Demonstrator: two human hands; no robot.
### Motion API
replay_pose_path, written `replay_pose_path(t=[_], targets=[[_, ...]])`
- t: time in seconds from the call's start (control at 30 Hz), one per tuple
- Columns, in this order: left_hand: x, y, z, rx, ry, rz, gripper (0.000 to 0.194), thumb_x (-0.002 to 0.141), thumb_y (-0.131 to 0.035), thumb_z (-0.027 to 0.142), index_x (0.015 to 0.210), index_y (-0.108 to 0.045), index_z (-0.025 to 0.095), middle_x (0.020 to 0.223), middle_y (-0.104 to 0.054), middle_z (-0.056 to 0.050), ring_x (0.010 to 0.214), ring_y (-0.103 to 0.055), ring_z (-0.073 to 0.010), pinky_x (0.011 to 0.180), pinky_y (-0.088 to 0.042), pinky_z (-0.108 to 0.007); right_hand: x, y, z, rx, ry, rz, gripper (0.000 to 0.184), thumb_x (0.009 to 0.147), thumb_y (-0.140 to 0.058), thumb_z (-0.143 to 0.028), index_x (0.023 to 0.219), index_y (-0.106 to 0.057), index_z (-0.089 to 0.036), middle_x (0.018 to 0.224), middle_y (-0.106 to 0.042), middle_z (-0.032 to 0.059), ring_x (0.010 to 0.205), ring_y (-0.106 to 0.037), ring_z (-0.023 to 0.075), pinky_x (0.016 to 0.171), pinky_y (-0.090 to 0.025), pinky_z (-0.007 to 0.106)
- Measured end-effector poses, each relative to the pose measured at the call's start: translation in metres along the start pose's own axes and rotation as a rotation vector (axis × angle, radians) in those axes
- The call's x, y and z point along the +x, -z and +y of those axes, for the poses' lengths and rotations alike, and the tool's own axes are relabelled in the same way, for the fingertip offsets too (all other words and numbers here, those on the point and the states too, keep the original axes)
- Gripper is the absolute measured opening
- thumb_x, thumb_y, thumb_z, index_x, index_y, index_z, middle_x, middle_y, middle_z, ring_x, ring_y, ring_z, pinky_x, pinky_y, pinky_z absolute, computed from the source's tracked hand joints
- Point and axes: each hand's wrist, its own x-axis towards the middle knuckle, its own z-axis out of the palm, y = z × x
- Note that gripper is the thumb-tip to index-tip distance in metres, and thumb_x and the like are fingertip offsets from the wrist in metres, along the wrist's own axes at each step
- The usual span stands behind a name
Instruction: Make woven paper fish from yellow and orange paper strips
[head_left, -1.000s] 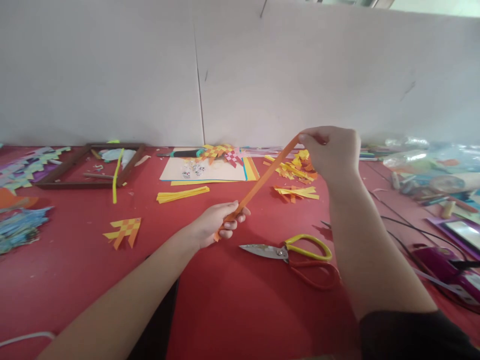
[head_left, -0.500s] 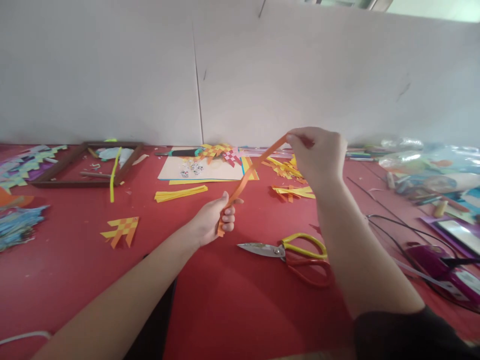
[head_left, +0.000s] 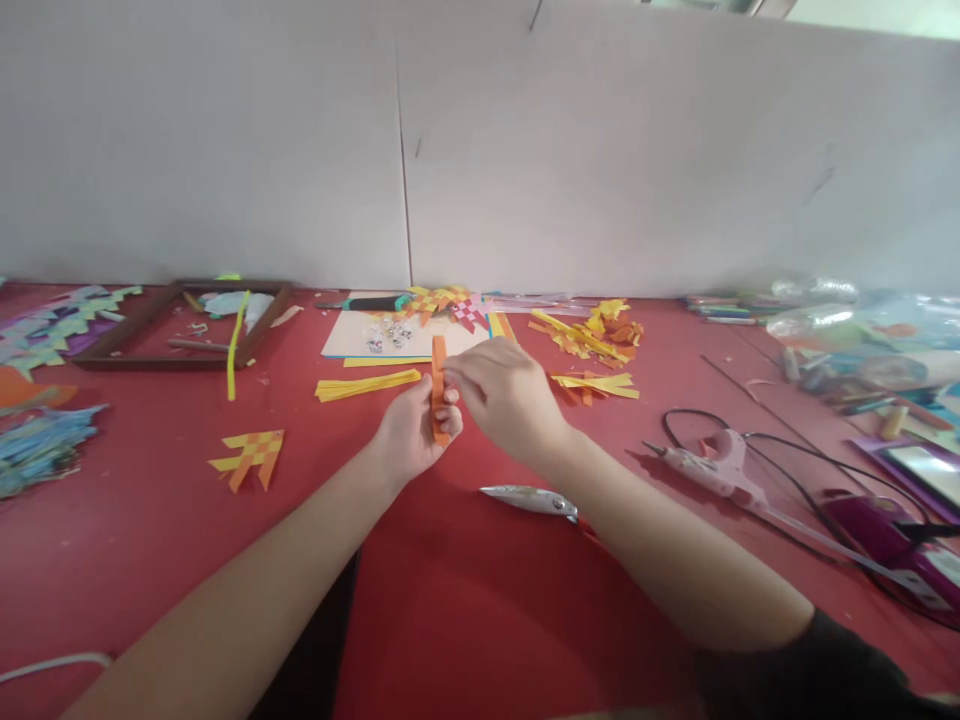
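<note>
My left hand is closed around an orange paper strip, which stands upright above the fist and is bent over into a narrow loop. Fingers of my right hand are pinched together against the strip's right side, where the exact grip is partly hidden. Below the hands lie scissors, blades to the left, their handles mostly covered by my right forearm. A small woven yellow-and-orange paper fish rests to the left. Just behind the left hand is a bundle of yellow paper strips.
At the right, a pink glue gun lies with its cord looping behind it. Yellow and orange paper scraps and stacked paper sheets are at the back. A brown wooden frame stands back left, before a pale wall.
My right hand has come down and left, from holding the strip's far end stretched out to beside my left hand. The strip is now doubled over, and the glue gun has come into view.
</note>
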Motion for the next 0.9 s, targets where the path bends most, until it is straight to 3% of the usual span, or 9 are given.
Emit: replay_pose_path(t=[0.17, 0.33, 0.57, 0.73, 0.9], targets=[[0.002, 0.002, 0.002, -0.029, -0.056, 0.013, 0.044, 0.102, -0.027, 0.031, 0.07, -0.052, 0.014, 0.053, -0.044, 0.001, 0.042, -0.041, -0.0078, 0.041, -0.038, -0.018, -0.006, -0.015, -0.002, 0.035, 0.041, -0.186, 0.03, 0.092, -0.045, -0.011, 0.074, -0.068, -0.018, 0.076, -0.065, 0.0036, 0.081, -0.052, 0.0173, 0.079, -0.043, 0.031], [0.003, 0.003, 0.005, -0.053, -0.092, -0.003, 0.044, 0.103, -0.025, 0.029, 0.084, -0.061, 0.012, 0.069, -0.06, -0.003, 0.053, -0.055, -0.0079, 0.048, -0.046, -0.017, -0.006, -0.017, -0.001, 0.062, 0.075, -0.202, 0.026, 0.089, -0.053, -0.012, 0.072, -0.073, -0.017, 0.083, -0.06, 0.0067, 0.086, -0.048, 0.0187, 0.078, -0.044, 0.031], [0.004, 0.004, 0.005, -0.049, -0.101, -0.009, 0.042, 0.103, -0.029, 0.032, 0.085, -0.061, 0.012, 0.069, -0.06, -0.002, 0.054, -0.056, -0.0074, 0.049, -0.046, -0.016, -0.004, -0.012, -0.002, 0.074, 0.08, -0.247, 0.025, 0.088, -0.055, -0.012, 0.073, -0.074, -0.017, 0.085, -0.06, 0.0069, 0.087, -0.05, 0.0194, 0.078, -0.046, 0.031], [0.004, 0.003, 0.005, -0.028, -0.099, -0.018, 0.036, 0.101, -0.034, 0.03, 0.082, -0.059, 0.013, 0.063, -0.053, 0.0, 0.046, -0.045, -0.0062, 0.044, -0.04, -0.017, 0.002, 0.001, 0.007, 0.106, 0.043, -0.157, 0.019, 0.087, -0.057, -0.014, 0.078, -0.073, -0.018, 0.088, -0.065, 0.0054, 0.086, -0.056, 0.018, 0.08, -0.047, 0.032], [0.004, 0.004, 0.001, 0.077, 0.012, -0.043, 0.026, 0.097, -0.042, 0.019, 0.094, -0.064, 0.006, 0.071, -0.055, -0.003, 0.047, -0.041, -0.0038, 0.043, -0.036, -0.015, 0.016, 0.035, 0.028, 0.173, -0.207, 0.06, 0.012, 0.086, -0.056, -0.016, 0.085, -0.067, -0.02, 0.086, -0.071, 0.002, 0.081, -0.065, 0.0164, 0.075, -0.049, 0.031]])
